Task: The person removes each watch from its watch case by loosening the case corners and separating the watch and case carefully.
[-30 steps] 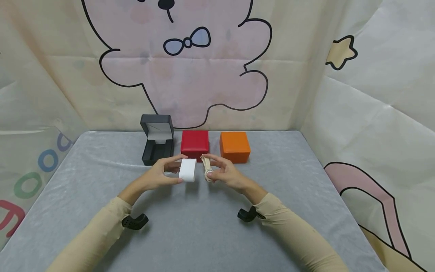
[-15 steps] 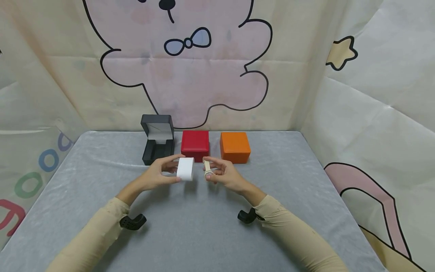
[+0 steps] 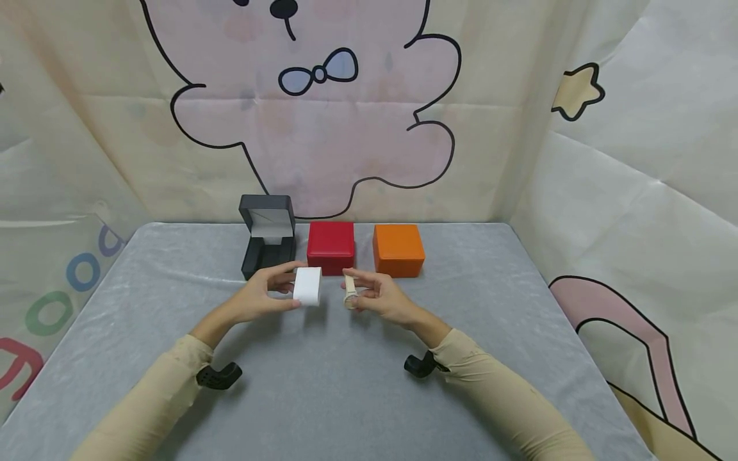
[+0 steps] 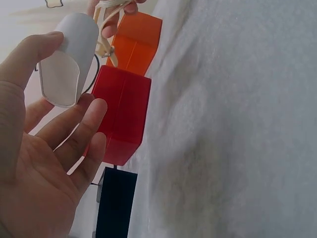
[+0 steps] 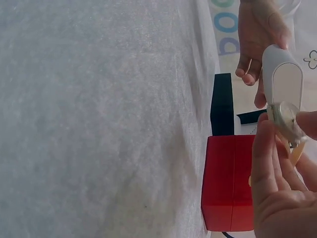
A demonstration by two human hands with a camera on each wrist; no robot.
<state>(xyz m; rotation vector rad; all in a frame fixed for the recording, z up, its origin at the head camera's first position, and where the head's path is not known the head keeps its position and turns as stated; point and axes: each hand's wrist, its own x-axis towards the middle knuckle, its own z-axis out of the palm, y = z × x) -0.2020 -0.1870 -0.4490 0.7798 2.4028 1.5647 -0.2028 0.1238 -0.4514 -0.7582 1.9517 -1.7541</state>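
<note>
In the head view my left hand (image 3: 259, 299) pinches a white watch pillow (image 3: 307, 286) between thumb and fingers, above the table. The left wrist view shows the thumb on the rounded side of the pillow (image 4: 79, 39), whose flat oval end faces the camera. My right hand (image 3: 385, 298) holds a watch (image 3: 350, 296) with a cream strap, thumb and fingers gripping it near its round case. A small gap separates the watch from the pillow. Seen from the right wrist, the watch case (image 5: 286, 120) overlaps the pillow's lower end.
Behind the hands, a dark watch box (image 3: 266, 203) stands with its lid raised. Beside it are a closed red box (image 3: 331, 238) and a closed orange box (image 3: 399, 243). All stand on a grey cloth-covered table (image 3: 346, 397), with printed curtains behind and at both sides.
My left hand has shifted left with the watch pillow, widening the gap to the watch. The right hand has stayed nearly in place, the watch turning slightly in its fingers.
</note>
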